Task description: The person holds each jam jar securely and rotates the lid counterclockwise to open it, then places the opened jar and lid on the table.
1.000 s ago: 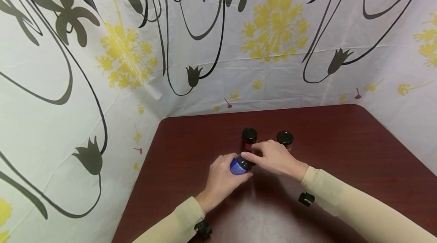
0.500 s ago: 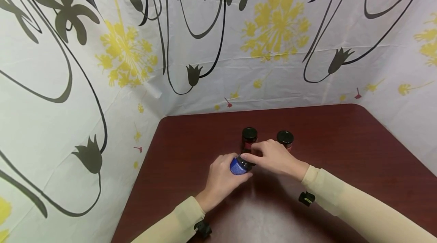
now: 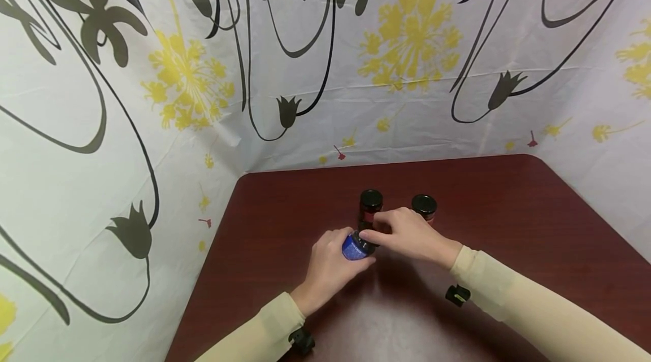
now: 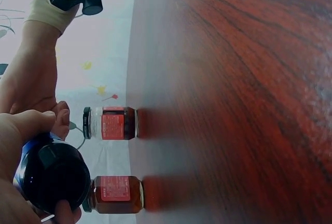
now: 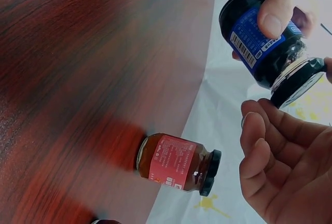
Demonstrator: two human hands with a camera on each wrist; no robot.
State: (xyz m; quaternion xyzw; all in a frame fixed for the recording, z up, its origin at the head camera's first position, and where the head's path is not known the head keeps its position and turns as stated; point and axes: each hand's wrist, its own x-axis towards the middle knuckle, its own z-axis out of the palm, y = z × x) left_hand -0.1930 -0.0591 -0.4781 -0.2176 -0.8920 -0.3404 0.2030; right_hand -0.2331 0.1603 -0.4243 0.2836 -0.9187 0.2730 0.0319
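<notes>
My left hand [image 3: 328, 263] grips a dark glass jar with a blue label [image 3: 354, 248], tilted above the table. In the right wrist view, the label of that jar [image 5: 249, 40] shows a barcode, and my left thumb presses on it. My right hand [image 3: 412, 236] pinches the jar's black lid [image 5: 298, 83] between thumb and fingertips at the mouth. Whether the lid is still seated on the rim I cannot tell. The left wrist view shows the jar's dark base [image 4: 56, 177] close up.
Behind the hands, a red-labelled jar [image 3: 371, 203] and another red-labelled jar [image 3: 424, 205], both with black lids, stand upright on the dark red wooden table [image 3: 300, 198]. A patterned white sheet [image 3: 305, 74] hangs around the table's back and sides.
Almost nothing differs. Both hands stay at the blue-labelled jar, and the standing jars have not moved.
</notes>
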